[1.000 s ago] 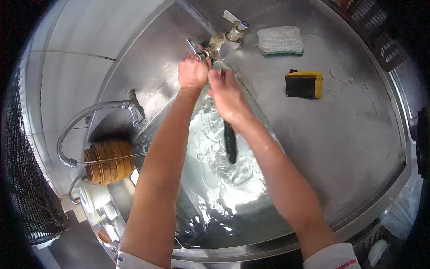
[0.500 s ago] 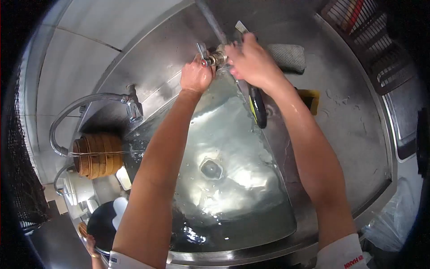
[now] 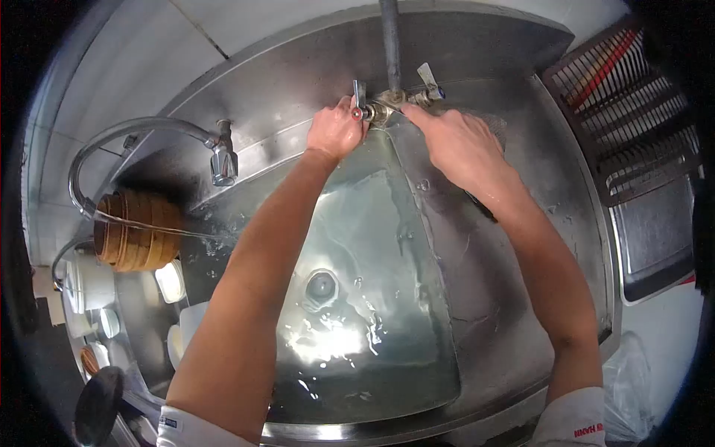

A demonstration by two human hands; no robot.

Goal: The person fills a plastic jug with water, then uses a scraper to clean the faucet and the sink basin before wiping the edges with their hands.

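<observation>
A stainless steel counter (image 3: 521, 246) fills the view, backed by a pale tiled wall (image 3: 126, 67). A slatted metal rack (image 3: 633, 112) stands at the right edge, a stack of brown woven baskets (image 3: 130, 231) at the left. Bright light glints off wet steel.

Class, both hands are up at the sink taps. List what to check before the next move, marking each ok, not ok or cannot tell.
1. Left hand grips the red-tipped tap lever: ok.
2. Right hand at the tap body: ok.
3. Water stopped at the spout: cannot tell.
4. Drain uncovered: ok.
5. Sink basin dry: not ok, wet.
6. Dark tool under the right wrist, secure: cannot tell.
</observation>
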